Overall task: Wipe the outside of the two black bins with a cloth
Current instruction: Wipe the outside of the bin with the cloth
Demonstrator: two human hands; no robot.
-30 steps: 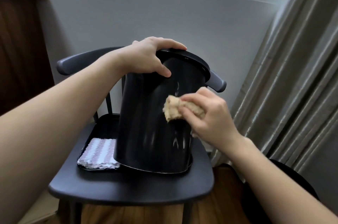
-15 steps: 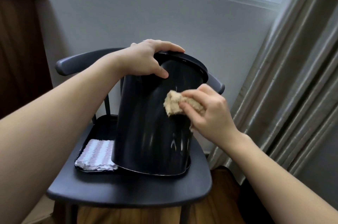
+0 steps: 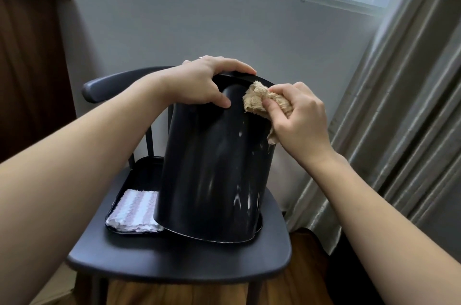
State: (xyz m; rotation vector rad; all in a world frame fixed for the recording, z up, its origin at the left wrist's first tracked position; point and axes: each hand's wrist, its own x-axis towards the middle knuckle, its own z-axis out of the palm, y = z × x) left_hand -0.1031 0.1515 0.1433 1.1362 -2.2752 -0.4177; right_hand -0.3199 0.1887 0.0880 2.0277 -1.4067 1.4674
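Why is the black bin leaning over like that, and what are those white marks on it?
The left hand tips the black bin on the tray, so its near bottom edge lifts. Whitish streaks mark its lower side, unwiped; the right hand rubs the tan cloth near the rim.

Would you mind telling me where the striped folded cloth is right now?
In the head view, the striped cloth lies in the black tray on the chair seat, left of the tilted black bin.
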